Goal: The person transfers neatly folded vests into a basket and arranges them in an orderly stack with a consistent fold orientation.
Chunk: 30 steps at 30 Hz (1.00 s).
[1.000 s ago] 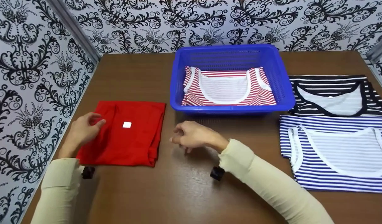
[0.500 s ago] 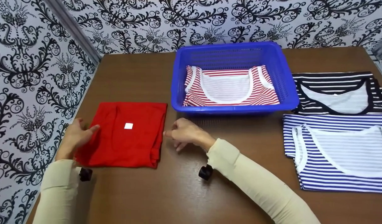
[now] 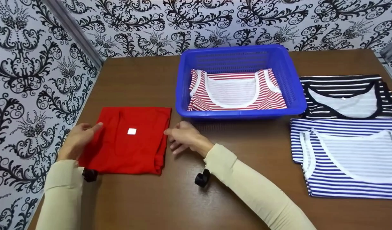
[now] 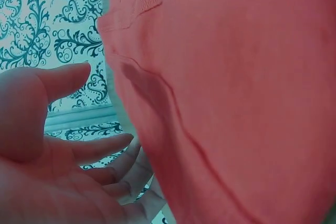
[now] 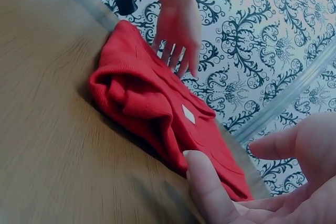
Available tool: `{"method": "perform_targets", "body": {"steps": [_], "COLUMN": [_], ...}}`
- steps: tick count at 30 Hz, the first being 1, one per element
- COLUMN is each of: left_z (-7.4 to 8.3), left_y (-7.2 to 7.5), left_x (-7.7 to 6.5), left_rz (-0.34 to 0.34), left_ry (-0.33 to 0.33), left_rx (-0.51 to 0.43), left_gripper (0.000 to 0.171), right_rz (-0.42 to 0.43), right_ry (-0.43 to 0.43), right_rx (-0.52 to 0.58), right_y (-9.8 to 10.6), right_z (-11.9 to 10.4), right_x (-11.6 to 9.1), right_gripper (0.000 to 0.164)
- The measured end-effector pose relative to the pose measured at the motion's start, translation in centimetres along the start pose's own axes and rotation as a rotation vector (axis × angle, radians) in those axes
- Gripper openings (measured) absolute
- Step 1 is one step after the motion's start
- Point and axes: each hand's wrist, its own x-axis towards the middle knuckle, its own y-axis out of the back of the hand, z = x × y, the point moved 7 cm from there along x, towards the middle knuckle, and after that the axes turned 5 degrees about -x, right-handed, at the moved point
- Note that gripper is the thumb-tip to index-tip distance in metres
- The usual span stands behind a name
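Note:
A folded red garment [image 3: 138,143] with a small white label [image 3: 131,131] lies on the left part of the table. Beside its left edge is my left hand [image 3: 79,139], thumb apart from the fingers; in the left wrist view the fingertips [image 4: 128,139] are right at the cloth's edge. On the opposite side, my right hand [image 3: 186,135] has its index finger extended to the garment's right edge. The right wrist view shows the layered, ribbed folds [image 5: 139,95] on that side, with one fingertip [image 5: 197,163] close to them. Neither hand grips the cloth.
Behind and right of the garment stands a blue plastic basket [image 3: 240,113] with a folded red-and-white striped top [image 3: 199,99] in it. Two more folded tops, one black-and-white striped [image 3: 342,111], one blue-and-white striped [image 3: 349,188], lie at the right. Patterned walls [image 3: 135,28] bound the table's back and left.
My right hand has moved left from the bare table to the garment's right edge. The left hand has shifted off the cloth's top to its left edge. The garment stays in place.

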Motion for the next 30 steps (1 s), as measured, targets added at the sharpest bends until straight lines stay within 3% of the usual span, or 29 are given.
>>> {"method": "perform_targets", "body": {"steps": [8,17,21,24,27,30], "left_z": [-0.3,-0.7,-0.5,-0.3,-0.2,-0.3], "left_y": [-0.4,-0.4,-0.3,-0.5,-0.8,-1.2], "left_x": [0.5,0.8,0.8,0.8,0.8,0.7], "left_rz": [-0.036,-0.013,0.000,-0.027,-0.071,-0.112], "left_ry": [0.042,0.075,0.081,0.084,0.074,0.070], "left_rx": [-0.043,-0.033,-0.014,0.007,0.033,0.039], "left_gripper": [0.096,0.094,0.068,0.047,0.047,0.060], "right_rz": [0.026,0.039,0.038,0.049,0.059,0.064], "right_ry": [-0.012,-0.026,-0.017,-0.014,-0.007,0.003], "right_rx": [0.043,0.096,0.112,0.116,0.103,0.068], "right_y": [-0.9,-1.8,-2.3,-2.6,-3.0,-3.5], "right_z": [0.1,0.1,-0.1,-0.1,-0.1,0.0], "right_x": [0.5,0.9,1.1,1.4,1.7,2.0], "right_gripper": [0.021,0.018,0.016,0.016,0.020,0.026]}}
